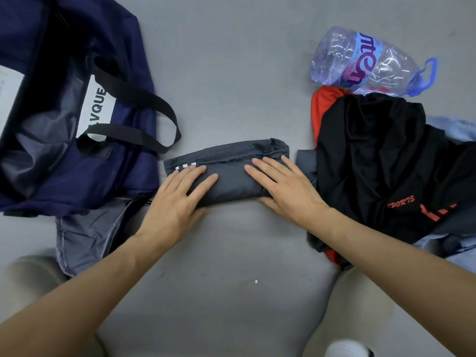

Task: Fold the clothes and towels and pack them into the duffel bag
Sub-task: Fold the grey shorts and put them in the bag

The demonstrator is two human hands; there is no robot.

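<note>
A dark grey garment (231, 166), folded into a narrow bundle with white stripes at its left end, lies on the grey floor in the middle. My left hand (177, 199) lies flat on its left end, fingers spread. My right hand (280, 186) presses flat on its right part. Neither hand grips it. The navy duffel bag (108, 176) with black handles lies open at the left, its grey lining showing. A pile of unfolded clothes lies at the right: a black sports shirt (381, 161) on top, a red-orange piece (318, 109) and light blue fabric (453, 127) under it.
A large crumpled plastic water bottle (365, 60) with a blue handle lies beyond the clothes pile. A grey fabric piece (87, 238) lies by the bag's near edge. My knees and a white sock (345, 349) show at the bottom. Bare floor (231, 266) lies between my forearms.
</note>
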